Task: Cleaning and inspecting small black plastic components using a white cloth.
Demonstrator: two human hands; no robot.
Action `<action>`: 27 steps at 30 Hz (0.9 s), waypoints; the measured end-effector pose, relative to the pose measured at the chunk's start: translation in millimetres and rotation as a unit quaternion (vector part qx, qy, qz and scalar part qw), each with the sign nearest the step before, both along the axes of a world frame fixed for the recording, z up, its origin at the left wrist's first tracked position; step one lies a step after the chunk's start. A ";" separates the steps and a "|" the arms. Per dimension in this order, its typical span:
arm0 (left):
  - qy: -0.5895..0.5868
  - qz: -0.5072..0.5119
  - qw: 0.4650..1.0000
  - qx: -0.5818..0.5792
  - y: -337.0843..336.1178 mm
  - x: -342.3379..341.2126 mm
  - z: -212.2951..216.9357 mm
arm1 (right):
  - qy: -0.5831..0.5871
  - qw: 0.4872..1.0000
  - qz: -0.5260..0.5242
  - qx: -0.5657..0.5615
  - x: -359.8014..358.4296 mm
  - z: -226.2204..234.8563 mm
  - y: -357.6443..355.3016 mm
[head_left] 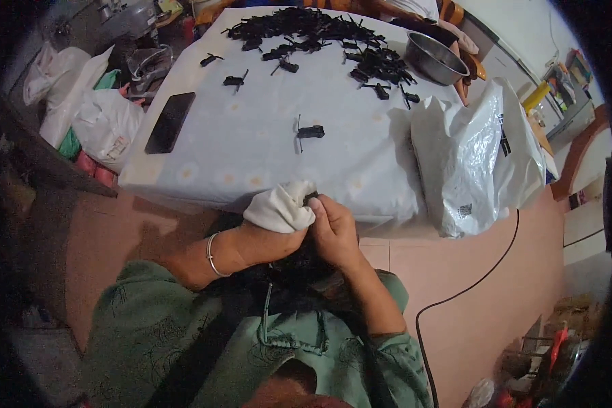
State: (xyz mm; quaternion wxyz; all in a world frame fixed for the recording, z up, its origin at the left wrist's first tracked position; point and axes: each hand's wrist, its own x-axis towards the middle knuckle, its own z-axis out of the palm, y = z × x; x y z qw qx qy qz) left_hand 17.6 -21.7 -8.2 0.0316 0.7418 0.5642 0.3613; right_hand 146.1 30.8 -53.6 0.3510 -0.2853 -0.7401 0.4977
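My left hand (279, 211) is covered by a white glove or cloth, and its fingers are closed. My right hand (335, 230) meets it just off the table's near edge, bare, with the thumb pressed against bent fingers. Between the two shows the tip of a small black part (311, 197), mostly hidden by the fingers and the white fabric. Ahead of my hands, a single black plastic piece with thin prongs (311, 132) lies on the table.
A heap of similar black pieces (313, 27) covers the far side of the white-clothed table (238, 163). A dark phone (171, 123) lies at left, a metal bowl (436, 60) stands far right, and a white plastic bag (462, 170) stands at right. A black cable (455, 294) crosses the floor.
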 end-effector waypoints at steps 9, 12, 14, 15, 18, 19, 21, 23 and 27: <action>-0.104 -0.015 0.994 -0.032 8.9 -3.6 -6.8 | 0.057 0.985 0.021 -0.160 10.0 3.1 9.2; -0.303 -0.078 0.946 -0.089 14.9 -21.7 -12.6 | 0.084 0.996 -0.022 -0.012 14.9 19.1 9.3; -0.452 -0.086 0.875 -0.151 8.3 -18.3 -2.2 | -0.045 0.996 0.071 -0.041 18.1 21.7 9.8; -0.483 -0.087 0.852 -0.184 11.2 -21.1 -2.5 | -0.046 0.996 0.069 -0.040 20.3 19.5 11.5; -0.483 -0.089 0.842 -0.220 13.4 -19.2 -4.1 | 0.027 0.994 0.001 0.102 24.4 13.6 15.8; -0.454 -0.091 0.858 -0.223 12.4 -18.5 -4.4 | 0.015 0.986 -0.021 0.166 24.6 15.4 16.9; -0.421 -0.101 0.861 -0.269 11.8 -21.4 -9.7 | 0.003 0.972 -0.044 0.229 24.2 18.0 17.4; -0.374 -0.109 0.854 -0.345 10.9 -23.5 -13.9 | 0.041 0.962 -0.025 0.270 23.7 19.8 16.7; -0.376 -0.182 0.861 -0.290 7.2 -17.4 -16.4 | 0.113 0.978 -0.078 0.159 11.1 15.4 7.6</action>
